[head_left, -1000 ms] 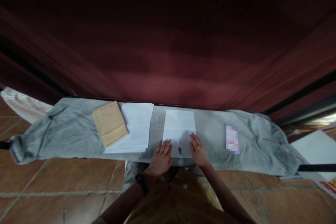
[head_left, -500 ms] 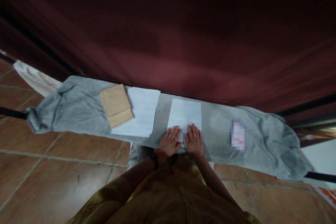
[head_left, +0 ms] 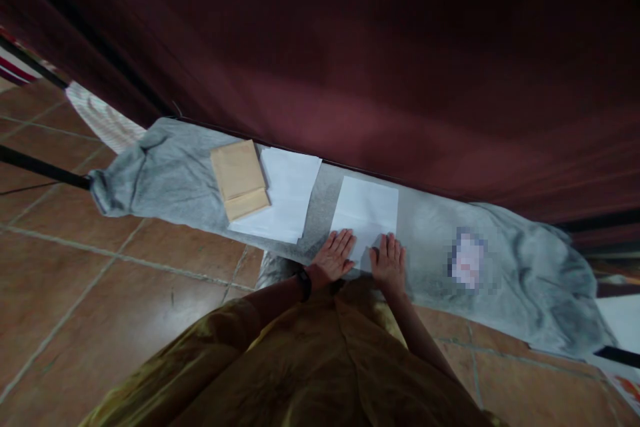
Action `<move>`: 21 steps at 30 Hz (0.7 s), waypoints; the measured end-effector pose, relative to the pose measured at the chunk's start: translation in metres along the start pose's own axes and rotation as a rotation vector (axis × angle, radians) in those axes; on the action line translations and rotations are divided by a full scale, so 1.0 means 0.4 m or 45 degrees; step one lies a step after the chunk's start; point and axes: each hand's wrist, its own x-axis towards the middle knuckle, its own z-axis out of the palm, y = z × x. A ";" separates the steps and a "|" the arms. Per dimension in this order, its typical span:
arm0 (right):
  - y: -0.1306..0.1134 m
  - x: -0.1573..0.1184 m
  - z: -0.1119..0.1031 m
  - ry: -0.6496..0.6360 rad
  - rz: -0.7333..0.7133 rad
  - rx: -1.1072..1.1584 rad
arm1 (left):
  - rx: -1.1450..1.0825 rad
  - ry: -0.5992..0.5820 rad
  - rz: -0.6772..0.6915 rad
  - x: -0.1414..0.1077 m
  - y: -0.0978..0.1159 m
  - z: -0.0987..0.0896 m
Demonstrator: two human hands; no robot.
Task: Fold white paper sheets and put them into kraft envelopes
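Two hands rest palm down at the near end of one white sheet (head_left: pixel 367 207), which lies flat on one grey cloth (head_left: pixel 425 227), right of the middle. The left hand (head_left: pixel 334 255) is at the sheet's left side, the right hand (head_left: pixel 389 263) at its right side. All fingers are stretched out, only slightly apart, with the thumbs pointing inward; neither hand grips anything. One dark band (head_left: pixel 303 285) circles the left wrist.

To the left lies one pile of white paper (head_left: pixel 290 190), its sheets too closely stacked to count. One brown packet (head_left: pixel 240 177) overlaps the pile's left side. Well to the right lies one pixelated item (head_left: pixel 468 260), unreadable. One dark red curtain (head_left: pixel 300 100) fills the far side.
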 end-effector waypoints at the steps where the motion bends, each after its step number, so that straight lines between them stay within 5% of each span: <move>1: -0.008 0.005 -0.001 -0.016 0.001 0.010 | -0.003 -0.003 -0.005 0.001 0.001 0.001; 9: -0.089 0.032 0.006 -0.098 -0.190 0.051 | -0.028 -0.017 -0.004 0.004 0.001 0.008; 21: -0.061 0.019 -0.003 -0.048 -0.087 -0.002 | -0.034 -0.031 0.106 0.016 -0.002 0.007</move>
